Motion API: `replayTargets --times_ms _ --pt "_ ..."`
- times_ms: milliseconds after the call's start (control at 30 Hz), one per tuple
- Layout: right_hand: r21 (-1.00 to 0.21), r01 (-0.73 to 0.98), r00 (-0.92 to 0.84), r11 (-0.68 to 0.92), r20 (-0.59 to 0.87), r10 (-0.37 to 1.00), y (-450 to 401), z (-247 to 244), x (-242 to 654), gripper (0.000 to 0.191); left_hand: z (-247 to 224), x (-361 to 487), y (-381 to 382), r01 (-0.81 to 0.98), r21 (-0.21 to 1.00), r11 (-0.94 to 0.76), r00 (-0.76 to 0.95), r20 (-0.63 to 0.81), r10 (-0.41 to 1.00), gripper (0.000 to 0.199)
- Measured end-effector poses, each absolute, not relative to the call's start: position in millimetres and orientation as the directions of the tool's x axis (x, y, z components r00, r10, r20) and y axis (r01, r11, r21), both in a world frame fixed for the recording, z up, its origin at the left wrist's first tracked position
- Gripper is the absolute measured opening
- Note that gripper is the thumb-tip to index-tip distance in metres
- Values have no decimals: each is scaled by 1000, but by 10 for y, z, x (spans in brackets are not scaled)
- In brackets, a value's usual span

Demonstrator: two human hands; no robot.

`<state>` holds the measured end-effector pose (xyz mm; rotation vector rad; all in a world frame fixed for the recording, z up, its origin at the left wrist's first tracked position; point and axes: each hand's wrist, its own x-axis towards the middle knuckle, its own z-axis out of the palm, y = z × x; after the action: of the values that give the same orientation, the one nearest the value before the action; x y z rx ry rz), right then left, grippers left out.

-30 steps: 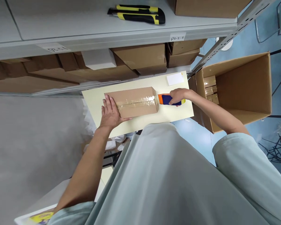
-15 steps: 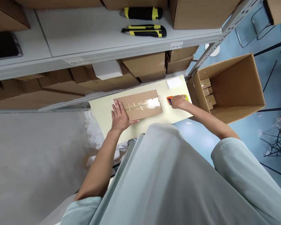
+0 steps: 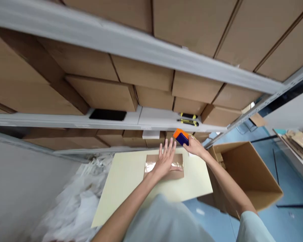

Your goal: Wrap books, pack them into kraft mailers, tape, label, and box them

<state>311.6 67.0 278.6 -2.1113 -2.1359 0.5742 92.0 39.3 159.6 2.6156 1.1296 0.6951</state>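
Nearest to the camera is the light green shirt (image 3: 164, 218) of the person, close to the edge of a pale yellow board (image 3: 126, 188), so the work lies within easy reach of both arms. On this board rests the taped cardboard box (image 3: 178, 158), with its shiny tape facing up. The left hand (image 3: 164, 164) lies over the box with the fingers spread and the thumb apart; it seems to press lightly, probably to prevent the box from sliding, although the pressure itself cannot be seen.

The right hand (image 3: 194, 145) is closed around an orange-and-blue tool (image 3: 182, 138), which looks like a tape dispenser. It is gripped from one end, so the orange end points away from the palm, perhaps to leave this end free. Whether any tape runs from it to the box, one cannot tell.

To the right of the board stands a large open carton (image 3: 247, 164), its mouth turned outward, with small boxes (image 3: 219, 157) inside. Farther, on the shelf (image 3: 154, 116), two cutters (image 3: 188, 123) lie side by side, probably kept there to leave the board free. Behind them, cardboard boxes (image 3: 154, 95) stand tightly in rows, which seems to save space.
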Motion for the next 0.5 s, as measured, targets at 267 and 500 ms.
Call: replayTargets --times_ms 267,500 --pt "-225 926 -302 305 46 952 1817 3329 2202 29 2153 657 1303 724 381 -574 442 382 811 151" --pt "-153 940 -307 305 8 952 2213 3177 1833 40 2155 527 1279 721 444 -532 408 348 844 149"
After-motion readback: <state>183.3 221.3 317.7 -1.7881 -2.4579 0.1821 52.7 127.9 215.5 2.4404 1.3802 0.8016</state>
